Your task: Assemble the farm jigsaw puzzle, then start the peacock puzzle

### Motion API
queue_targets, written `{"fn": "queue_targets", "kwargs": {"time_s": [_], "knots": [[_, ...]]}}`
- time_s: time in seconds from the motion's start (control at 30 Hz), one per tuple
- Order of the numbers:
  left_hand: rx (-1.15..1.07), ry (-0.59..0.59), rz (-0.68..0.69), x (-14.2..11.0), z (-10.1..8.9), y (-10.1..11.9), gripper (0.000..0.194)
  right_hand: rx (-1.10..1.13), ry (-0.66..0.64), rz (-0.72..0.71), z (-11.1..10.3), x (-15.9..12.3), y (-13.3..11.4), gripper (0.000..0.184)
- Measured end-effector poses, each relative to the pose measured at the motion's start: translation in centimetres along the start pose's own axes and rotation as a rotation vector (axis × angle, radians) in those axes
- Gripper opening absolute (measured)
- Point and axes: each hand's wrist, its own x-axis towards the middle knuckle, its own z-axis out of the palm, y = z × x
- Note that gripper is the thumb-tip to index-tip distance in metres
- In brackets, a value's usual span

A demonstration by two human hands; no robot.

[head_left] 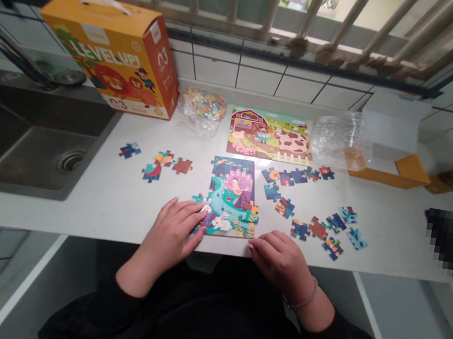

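A partly joined jigsaw puzzle [229, 193] with a peacock and white rabbits lies on the white counter in front of me. My left hand [177, 225] rests over its lower left side, fingers stretched out flat across the pieces there and covering some of them. At the lower right corner of the puzzle is my right hand [279, 258], its fingers curled together; what is under them is hidden. Loose pieces [318, 228] are scattered to the right, and another row of pieces [294, 175] curves above them. Several more pieces [161, 164] lie left of the puzzle.
A joined farm puzzle [272, 136] lies behind. An orange box [115, 60] stands at the back left beside a bag of pieces [202, 109]. Clear plastic wrap [338, 138] and an opened box [391, 144] are at the back right. A sink [36, 145] is at the left.
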Motion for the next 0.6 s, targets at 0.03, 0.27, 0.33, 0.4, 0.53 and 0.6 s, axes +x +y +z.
{"fn": "queue_targets", "kwargs": {"time_s": [0.03, 0.27, 0.33, 0.4, 0.53, 0.6], "knots": [[0.0, -0.003, 0.0, 0.2, 0.0, 0.0, 0.03, -0.011, 0.022, 0.024, 0.1, -0.2, 0.4, 0.013], [0.017, 0.072, -0.024, 2.1, -0.8, -1.8, 0.018, -0.104, 0.098, 0.101, 1.2, -0.7, 0.7, 0.02], [0.089, 0.134, -0.113, 2.7, -1.5, -3.4, 0.023, -0.129, 0.104, 0.11, 1.3, -0.7, 0.5, 0.023], [0.18, 0.186, -0.232, 3.0, -2.1, -5.4, 0.03, -0.15, 0.116, 0.112, 1.4, -0.8, 0.4, 0.025], [0.306, 0.298, -0.45, 2.9, -2.6, -9.5, 0.043, -0.192, 0.116, 0.124, 1.6, -0.9, 0.4, 0.027], [0.314, 0.335, -0.521, 2.8, -2.4, -10.7, 0.044, -0.208, 0.116, 0.135, 1.7, -0.9, 0.4, 0.027]]}}
